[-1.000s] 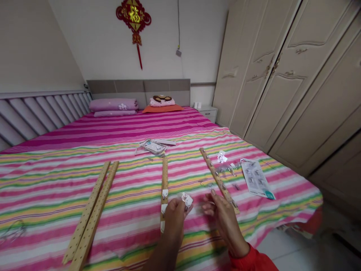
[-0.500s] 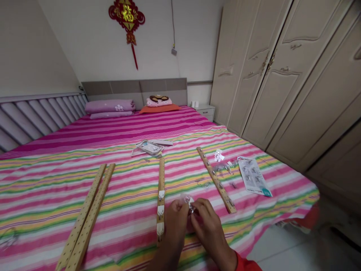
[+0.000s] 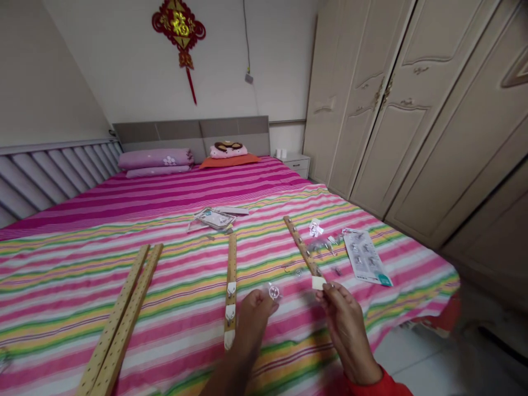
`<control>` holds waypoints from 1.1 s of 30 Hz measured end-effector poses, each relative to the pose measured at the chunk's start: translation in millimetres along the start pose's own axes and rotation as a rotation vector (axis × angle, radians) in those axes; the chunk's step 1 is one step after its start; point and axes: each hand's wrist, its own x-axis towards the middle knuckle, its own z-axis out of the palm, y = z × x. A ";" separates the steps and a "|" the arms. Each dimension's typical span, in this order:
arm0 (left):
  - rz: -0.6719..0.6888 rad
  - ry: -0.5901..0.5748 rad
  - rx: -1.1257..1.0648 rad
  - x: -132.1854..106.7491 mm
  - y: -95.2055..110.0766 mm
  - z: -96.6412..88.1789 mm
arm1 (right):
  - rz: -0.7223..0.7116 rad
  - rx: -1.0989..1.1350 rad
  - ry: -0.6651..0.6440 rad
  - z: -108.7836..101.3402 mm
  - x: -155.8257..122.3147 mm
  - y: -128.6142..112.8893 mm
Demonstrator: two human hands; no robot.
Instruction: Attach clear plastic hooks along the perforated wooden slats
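My left hand (image 3: pixel 252 314) is pinched shut on a small clear hook (image 3: pixel 273 291). I hold it between my thumb and a fingertip. My right hand (image 3: pixel 345 316) is pinched shut on a little white piece (image 3: pixel 318 283), up at my fingertips. My two hands are apart, and the hook and the white piece do not touch. Both are a bit above the striped bed cover (image 3: pixel 165 275).

Just beside my left hand, at its 9 o'clock, lies a wooden strip (image 3: pixel 231 264). It points to 12 o'clock. Three white hooks (image 3: pixel 230 313) sit in a row on the end near me.

At 11 o'clock from my right hand lies a second wooden strip (image 3: pixel 299 245), a bit tilted. Its near end is right by the white piece. I cannot tell if they touch.

Far off at 9 o'clock, two more wooden strips (image 3: pixel 124 319) lie side by side, touching.

At 1 o'clock from my right hand lies a paper card (image 3: pixel 365 256). Some small clear bits (image 3: pixel 325 242) lie between the card and the second strip.

At 12 o'clock, further up the bed, lies a flat packet (image 3: pixel 214 218). Way past it are the pillows (image 3: pixel 157 159). A red knot (image 3: pixel 178 25) hangs on the wall above them. A big wardrobe (image 3: pixel 412 110) stands at 2 o'clock.
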 end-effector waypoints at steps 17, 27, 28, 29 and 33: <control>0.039 -0.456 0.737 65.9 5.8 46.8 | -0.024 -0.147 -0.069 -31.7 7.7 -21.1; -0.081 -0.364 0.709 69.1 -1.0 55.5 | 0.036 -0.137 -0.114 -28.5 13.9 -7.6; -0.095 -0.351 0.683 68.2 -2.1 55.8 | 0.053 -0.131 -0.120 -28.2 14.4 -5.9; -0.110 -0.337 0.658 67.3 -3.1 56.2 | 0.070 -0.126 -0.123 -27.9 14.9 -4.1; -0.163 -0.292 0.581 64.7 -6.1 57.8 | 0.118 -0.097 -0.097 -27.1 16.3 2.9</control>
